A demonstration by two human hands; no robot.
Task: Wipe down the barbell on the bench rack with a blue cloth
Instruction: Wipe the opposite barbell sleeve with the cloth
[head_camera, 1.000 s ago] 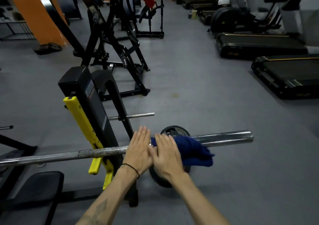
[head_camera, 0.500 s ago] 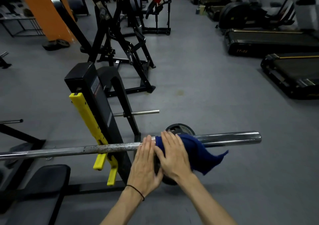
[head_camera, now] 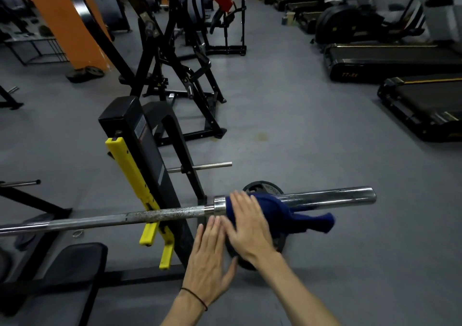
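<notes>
Closest to me is my left hand point(head_camera: 208, 263), fingers straight and together, holding nothing. It hovers just short of the bar, fingertips pointing up at it from below. A thin black band sits on that wrist.

Just past those fingertips and a bit to their right, my right hand point(head_camera: 250, 228) lies flat on the blue cloth point(head_camera: 280, 213), fingers straight and pressing rather than curled round it. The cloth is draped over the barbell point(head_camera: 175, 213) right where the thick sleeve starts, just beyond the collar. A loose tail of cloth hangs off to the right of my fingers, below the sleeve.

Under both hands there's a weight plate point(head_camera: 265, 190) on the floor, mostly hidden. Left of my fingers the bar rests in the yellow hook point(head_camera: 135, 175) of the rack point(head_camera: 140, 135), with the bench pad below that.

Progress, as I read it: early-to-middle. The cloth is only on the inner bit of the sleeve. The shiny end out to the right of my fingers looks clean enough, but the thin shaft to their left is speckled and rusty-looking, so most of the wiping looks undone.

Further back are treadmills point(head_camera: 390, 60) and other machines.
</notes>
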